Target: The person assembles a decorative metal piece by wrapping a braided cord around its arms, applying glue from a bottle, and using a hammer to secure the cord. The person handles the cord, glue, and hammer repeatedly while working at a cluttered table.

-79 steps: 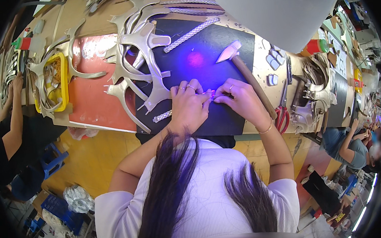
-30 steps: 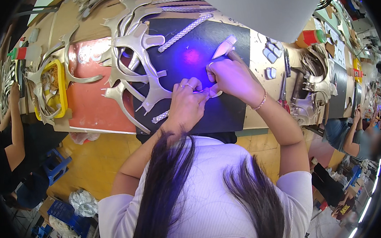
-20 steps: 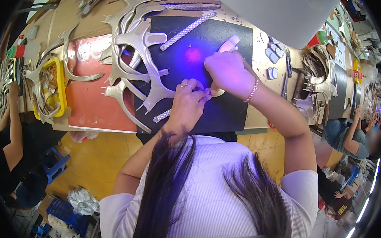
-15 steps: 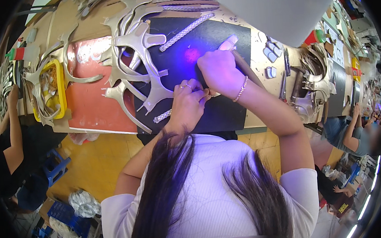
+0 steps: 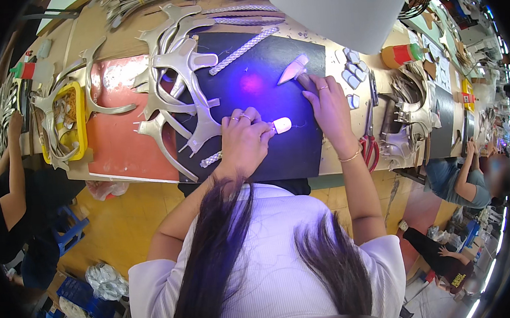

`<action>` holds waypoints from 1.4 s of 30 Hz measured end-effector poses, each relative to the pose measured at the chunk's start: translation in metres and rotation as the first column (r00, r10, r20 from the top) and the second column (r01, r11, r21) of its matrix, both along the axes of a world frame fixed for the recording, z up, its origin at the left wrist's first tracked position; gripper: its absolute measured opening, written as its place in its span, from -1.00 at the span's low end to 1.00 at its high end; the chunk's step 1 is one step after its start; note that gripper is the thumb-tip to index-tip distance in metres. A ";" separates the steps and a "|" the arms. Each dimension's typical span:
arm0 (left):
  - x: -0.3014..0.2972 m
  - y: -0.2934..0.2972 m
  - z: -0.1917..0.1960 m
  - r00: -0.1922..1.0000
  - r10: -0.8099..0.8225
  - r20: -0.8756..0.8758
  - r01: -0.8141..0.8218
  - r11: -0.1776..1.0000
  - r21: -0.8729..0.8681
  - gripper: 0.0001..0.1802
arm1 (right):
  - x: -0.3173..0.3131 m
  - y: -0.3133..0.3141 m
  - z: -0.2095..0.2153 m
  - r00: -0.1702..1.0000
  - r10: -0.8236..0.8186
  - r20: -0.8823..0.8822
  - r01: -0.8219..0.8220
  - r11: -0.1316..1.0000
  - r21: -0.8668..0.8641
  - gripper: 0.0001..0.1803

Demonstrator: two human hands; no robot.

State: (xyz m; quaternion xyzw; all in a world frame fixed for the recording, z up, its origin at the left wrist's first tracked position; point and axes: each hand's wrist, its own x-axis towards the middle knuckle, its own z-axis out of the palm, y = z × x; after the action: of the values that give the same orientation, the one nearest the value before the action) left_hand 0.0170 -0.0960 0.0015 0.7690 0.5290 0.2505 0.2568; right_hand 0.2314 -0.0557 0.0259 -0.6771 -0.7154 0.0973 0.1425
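Note:
Pinched in the fingers of my left hand (image 5: 245, 139) is a small strap-like piece with a pale, rounded tip (image 5: 282, 125), lit bright by the lamp glow. My right hand (image 5: 331, 109) is closed around the handle of a hammer (image 5: 293, 69), whose wedge-shaped head is low over the black mat (image 5: 284, 157). The far end of that handle is hidden under my palm. A braided silvery strap (image 5: 244, 50) lies at the mat's far side, and the end of another (image 5: 211, 160) sticks out beside my left wrist. Silver-beige Y-shaped strap pieces (image 5: 183, 63) are heaped at the mat's left.
A white lamp shade (image 5: 345, 11) hangs over the far right. Small grey rounded pieces (image 5: 353, 72) and red-handled scissors (image 5: 370, 145) lie right of the mat. A red board (image 5: 123, 133) and a yellow basket (image 5: 81, 127) are on the left. Other people sit at both sides.
My right hand has moved right and away from my left, bringing the hammer head down toward the mat. The pale tip in my left hand now shows.

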 end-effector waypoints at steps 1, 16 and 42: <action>0.000 0.000 0.000 1.000 0.000 -0.007 0.000 1.000 -0.011 -0.86 | 0.000 -0.007 -0.001 0.999 -0.006 -0.041 0.008 0.999 0.046 -0.65; 0.000 -0.001 0.001 1.000 -0.002 0.001 0.002 1.000 0.007 -0.87 | -0.024 -0.136 0.002 0.960 0.102 -0.260 -0.093 0.994 0.050 -0.37; -0.003 -0.002 -0.001 1.000 -0.013 0.027 0.013 1.000 -0.004 -0.88 | -0.023 -0.105 0.019 0.967 0.102 -0.233 -0.111 0.993 -0.028 -0.39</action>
State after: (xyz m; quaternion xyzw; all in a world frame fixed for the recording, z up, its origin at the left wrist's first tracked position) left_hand 0.0144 -0.0983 0.0001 0.7686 0.5209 0.2580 0.2671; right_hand 0.2079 -0.1603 0.0446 -0.6246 -0.7271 0.1974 0.2056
